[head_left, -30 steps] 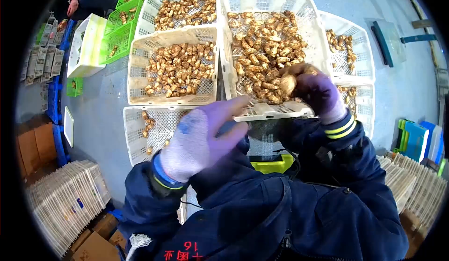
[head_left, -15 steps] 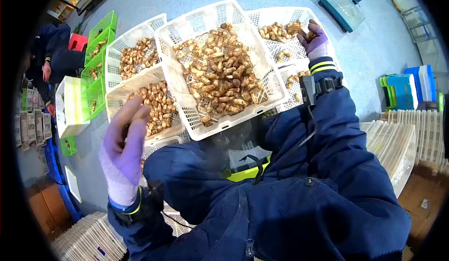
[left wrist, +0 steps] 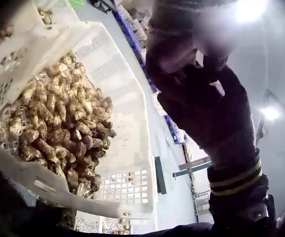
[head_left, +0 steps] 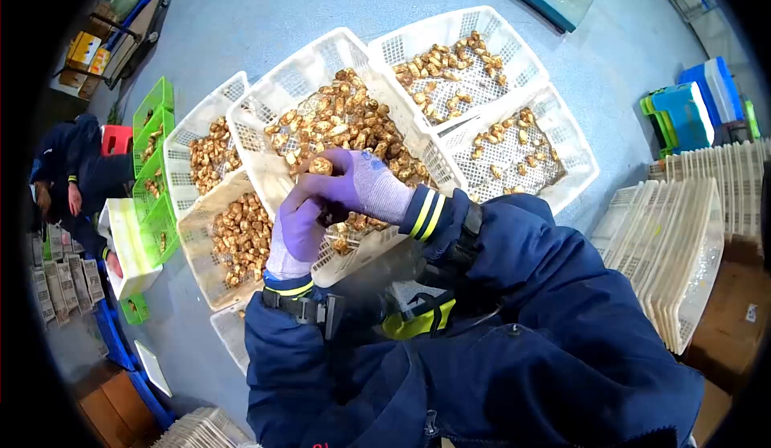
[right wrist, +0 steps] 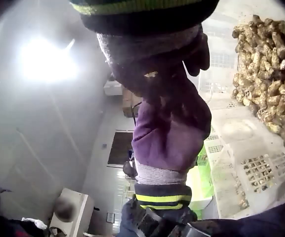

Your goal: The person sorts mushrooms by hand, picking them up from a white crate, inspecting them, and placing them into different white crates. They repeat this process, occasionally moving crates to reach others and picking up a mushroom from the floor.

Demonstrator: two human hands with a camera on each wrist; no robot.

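Both gloved hands come together over the near part of a large white basket (head_left: 265, 118) heaped with brown and cream mushrooms (head_left: 341, 122). A round-capped mushroom (head_left: 320, 165) shows at the fingertips where the hands meet. My left hand (head_left: 299, 227), in a purple and grey glove, reaches up from below with its fingers bent round the mushroom. From the right comes my right hand (head_left: 365, 183), its fingers curled against the same mushroom and overlapping the left fingers. Dark shadow in the wrist views hides much of the grip, though the right hand (left wrist: 206, 106) appears bent beside the left.
More white baskets with mushrooms flank the large one: a left basket (head_left: 197, 243), a far right basket (head_left: 514, 42) and a near right basket (head_left: 582, 159). Green crates (head_left: 157, 215) stand farther left, near another person (head_left: 72, 159). Stacked white crates (head_left: 666, 247) rise at the right.
My right hand has come back from the far right basket to the middle. The left hand has moved right to meet it, and a mushroom now shows between them. The head view has turned right.
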